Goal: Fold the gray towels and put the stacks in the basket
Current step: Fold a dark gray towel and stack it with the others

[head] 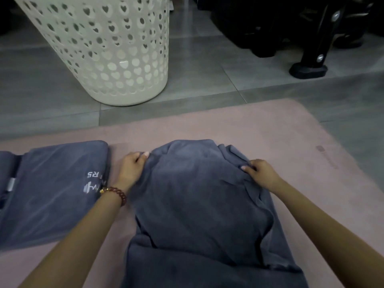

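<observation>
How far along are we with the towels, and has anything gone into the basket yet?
Done: one folded stack lies on the pink mat, left of the work. In hand: the left-hand grip and right-hand grip each pinch the far edge of a rumpled towel, not yet squared. Left: finish this fold and move the stacks to the basket, whose inside is out of view.

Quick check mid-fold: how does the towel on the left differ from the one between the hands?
The left towel lies flat and neatly squared; the middle towel is rumpled with loose folds. The left towel shows white lettering; the middle towel shows none. No hand grips the left towel; the left hand and right hand each pinch the middle towel's far edge. Both are gray and lie on the pink mat.
</observation>
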